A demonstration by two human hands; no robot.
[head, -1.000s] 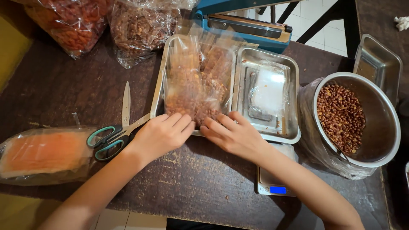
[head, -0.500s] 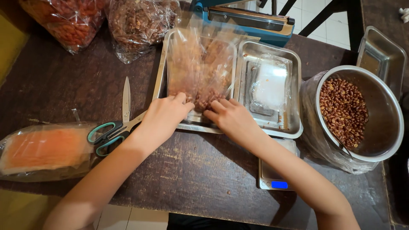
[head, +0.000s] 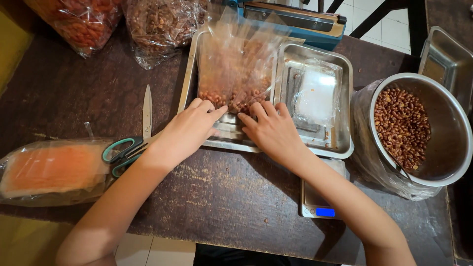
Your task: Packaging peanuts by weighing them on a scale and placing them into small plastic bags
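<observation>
Left hand (head: 189, 130) and right hand (head: 271, 130) rest side by side on the near edge of a steel tray (head: 189, 74) on the tabletop (head: 221, 192). Fingers of both hands are pressed together, tips bearing on the lower ends of the clear peanut bags (head: 236, 69) – filled pouches lying in that tray. The adjoining steel tray (head: 340, 143) holds empty clear bags (head: 315, 91). A steel bowl (head: 453, 133) to the right contains loose peanuts (head: 401, 125). Scissors (head: 133, 143) lie left of the hands.

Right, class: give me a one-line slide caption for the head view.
Left hand and right hand press clear peanut-filled plastic bags in a steel tray beside green-handled scissors.
</observation>
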